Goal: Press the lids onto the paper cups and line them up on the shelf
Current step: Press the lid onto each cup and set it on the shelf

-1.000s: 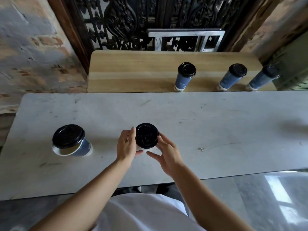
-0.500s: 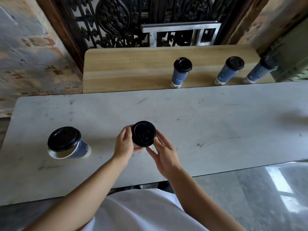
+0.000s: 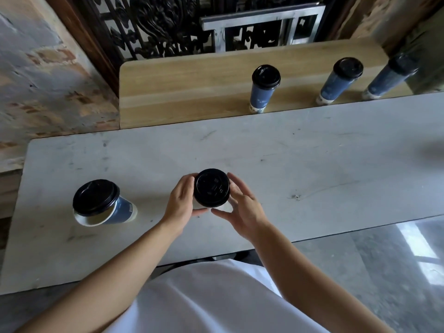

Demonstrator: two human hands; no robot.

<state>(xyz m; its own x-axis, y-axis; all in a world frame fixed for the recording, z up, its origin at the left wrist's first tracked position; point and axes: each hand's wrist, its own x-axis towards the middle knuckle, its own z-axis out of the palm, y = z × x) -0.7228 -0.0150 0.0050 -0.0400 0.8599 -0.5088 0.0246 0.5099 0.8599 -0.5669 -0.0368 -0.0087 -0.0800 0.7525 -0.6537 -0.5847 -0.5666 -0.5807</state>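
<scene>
Paper cup (image 3: 224,206), upright, lid (image 3: 211,187) on: I gripped it between left hand (image 3: 180,200) and right hand (image 3: 242,207); shelf (image 3: 192,92) lay far ahead.

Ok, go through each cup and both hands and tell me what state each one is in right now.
Held cup: capped, gripped between both hands.
Left cup: lid askew, paper rim exposed, not pressed on.
Shelf cups: capped, upright, in a row on the shelf.
Left hand: grips the held cup's left side.
Right hand: grips its right side.
</scene>
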